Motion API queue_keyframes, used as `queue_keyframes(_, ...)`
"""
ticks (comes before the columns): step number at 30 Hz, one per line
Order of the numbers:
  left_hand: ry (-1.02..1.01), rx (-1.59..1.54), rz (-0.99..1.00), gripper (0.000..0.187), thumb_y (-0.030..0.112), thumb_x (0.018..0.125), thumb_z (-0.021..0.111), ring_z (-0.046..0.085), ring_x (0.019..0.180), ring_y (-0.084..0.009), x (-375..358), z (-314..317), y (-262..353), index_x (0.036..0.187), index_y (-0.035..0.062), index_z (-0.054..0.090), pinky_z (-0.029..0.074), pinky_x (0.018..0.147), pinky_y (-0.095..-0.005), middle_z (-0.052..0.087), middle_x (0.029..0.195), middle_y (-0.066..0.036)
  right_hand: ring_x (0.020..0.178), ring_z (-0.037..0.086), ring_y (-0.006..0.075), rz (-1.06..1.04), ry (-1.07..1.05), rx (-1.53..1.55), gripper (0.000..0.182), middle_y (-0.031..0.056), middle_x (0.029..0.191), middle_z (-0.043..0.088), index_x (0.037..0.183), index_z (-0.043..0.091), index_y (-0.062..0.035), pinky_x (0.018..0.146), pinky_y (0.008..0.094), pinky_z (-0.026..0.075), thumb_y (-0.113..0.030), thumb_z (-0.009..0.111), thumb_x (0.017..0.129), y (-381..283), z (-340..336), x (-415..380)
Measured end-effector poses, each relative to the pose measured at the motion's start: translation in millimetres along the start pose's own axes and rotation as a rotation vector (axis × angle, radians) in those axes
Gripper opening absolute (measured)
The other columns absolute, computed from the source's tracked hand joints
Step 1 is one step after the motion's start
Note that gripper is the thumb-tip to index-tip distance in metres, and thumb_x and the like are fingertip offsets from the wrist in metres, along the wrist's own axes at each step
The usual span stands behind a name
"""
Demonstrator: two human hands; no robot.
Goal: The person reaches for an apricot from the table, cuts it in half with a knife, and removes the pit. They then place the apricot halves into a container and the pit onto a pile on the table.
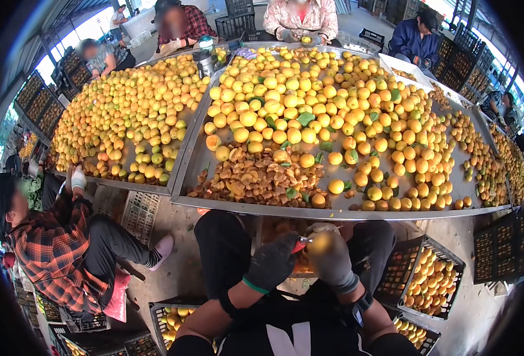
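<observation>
My left hand [272,260], in a dark glove, is closed around a small red tool [299,244] with a metal end; its exact kind is too blurred to tell. Its tip meets a round orange-yellow fruit [319,242] gripped by my right hand [335,270], which wears a grey glove. Both hands are close together above my lap, just below the front edge of the metal table [345,215]. Beyond that edge lie a heap of brown-orange scraps [256,178] and many whole fruits [291,113] with some green leaves.
Crates of fruit [431,282] stand at my right, with another crate [176,317] at lower left. A person in a plaid shirt [54,255] sits on the left. Several people work around the tables. A dark bottle [203,63] stands near the divider.
</observation>
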State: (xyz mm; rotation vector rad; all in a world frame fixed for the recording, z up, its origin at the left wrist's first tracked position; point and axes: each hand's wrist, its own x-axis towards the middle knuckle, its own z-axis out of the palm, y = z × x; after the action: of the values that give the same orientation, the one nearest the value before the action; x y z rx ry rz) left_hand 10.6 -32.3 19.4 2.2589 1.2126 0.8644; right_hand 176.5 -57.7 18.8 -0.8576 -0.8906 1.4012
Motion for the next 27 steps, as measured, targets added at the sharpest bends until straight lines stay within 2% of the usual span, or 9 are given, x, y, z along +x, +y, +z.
queue_keyframes(7,-0.051,-0.061,0.024,0.035,0.010,0.081,0.062,0.063,0.079,-0.0391,-6,1,6,0.115,0.0025,0.058,0.051,0.068,-0.0464,0.064,0.093,-0.021,0.100,0.053,0.0159,-0.125,0.054,-0.235,0.045,0.0054,0.110,0.053,0.114,0.050,-0.0060,0.087,0.0286,0.046,0.006,0.068,0.075,0,5,-14)
queue_keyframes(12,-0.079,-0.126,0.005,0.039,0.010,0.081,0.062,0.063,0.076,-0.0400,-11,5,3,0.118,0.0021,0.055,0.050,0.066,-0.0480,0.064,0.085,-0.021,0.099,0.053,0.0150,-0.260,0.020,-0.716,0.045,0.0064,0.108,0.054,0.114,0.050,-0.0051,0.089,0.0286,0.044,0.006,0.066,0.073,-14,11,-14)
queue_keyframes(17,-0.364,0.075,-0.095,0.049,0.020,0.085,0.063,0.063,0.076,-0.0421,-7,15,-28,0.127,0.0022,0.044,0.050,0.064,-0.0509,0.062,0.078,-0.023,0.089,0.057,0.0184,0.174,-0.002,-0.403,0.039,0.0086,0.104,0.056,0.118,0.050,-0.0021,0.080,0.0297,0.048,-0.010,0.066,0.084,4,-12,-10)
queue_keyframes(19,-0.396,-0.029,-0.114,0.053,0.021,0.085,0.066,0.065,0.080,-0.0393,6,-1,-20,0.129,0.0030,0.042,0.052,0.067,-0.0478,0.064,0.081,-0.021,0.086,0.057,0.0160,0.582,-0.096,0.314,0.038,0.0080,0.106,0.056,0.121,0.049,-0.0033,0.077,0.0285,0.048,-0.016,0.064,0.089,-4,-17,-9)
queue_keyframes(21,-0.440,-0.130,-0.136,0.057,0.022,0.084,0.069,0.067,0.084,-0.0365,8,0,-22,0.130,0.0037,0.040,0.053,0.070,-0.0446,0.065,0.085,-0.020,0.084,0.057,0.0121,0.619,-0.145,0.057,0.040,0.0062,0.106,0.056,0.124,0.048,-0.0045,0.075,0.0262,0.048,-0.016,0.065,0.090,-6,-18,-8)
queue_keyframes(23,-0.159,-0.550,0.135,0.067,0.019,0.081,0.075,0.065,0.096,-0.0258,10,23,-33,0.133,0.0050,0.036,0.052,0.080,-0.0373,0.063,0.102,-0.015,0.083,0.057,0.0108,0.317,-0.154,-0.190,0.039,0.0043,0.103,0.055,0.123,0.048,-0.0050,0.071,0.0244,0.048,-0.015,0.065,0.090,-19,-9,-7)
queue_keyframes(24,-0.163,-0.557,0.142,0.067,0.019,0.081,0.075,0.065,0.096,-0.0258,14,22,-30,0.133,0.0050,0.036,0.052,0.080,-0.0373,0.063,0.102,-0.015,0.082,0.055,0.0085,0.242,-0.198,-0.224,0.039,0.0027,0.101,0.055,0.123,0.048,-0.0055,0.070,0.0217,0.047,-0.012,0.066,0.089,-17,-12,-2)
queue_keyframes(26,-0.295,-0.715,-0.146,0.075,0.012,0.076,0.079,0.059,0.102,-0.0182,19,16,-25,0.136,0.0055,0.034,0.049,0.087,-0.0333,0.057,0.116,-0.011,0.084,0.054,0.0088,0.286,-0.165,-0.178,0.039,0.0025,0.102,0.055,0.122,0.048,-0.0057,0.074,0.0222,0.047,-0.013,0.066,0.089,-23,-14,-6)
queue_keyframes(27,-0.301,-0.722,-0.144,0.075,0.012,0.076,0.079,0.059,0.102,-0.0182,21,9,-20,0.136,0.0055,0.034,0.049,0.087,-0.0333,0.057,0.116,-0.011,0.086,0.054,0.0090,0.330,-0.141,-0.124,0.039,0.0023,0.103,0.055,0.122,0.048,-0.0059,0.077,0.0226,0.047,-0.014,0.066,0.089,-27,-11,-7)
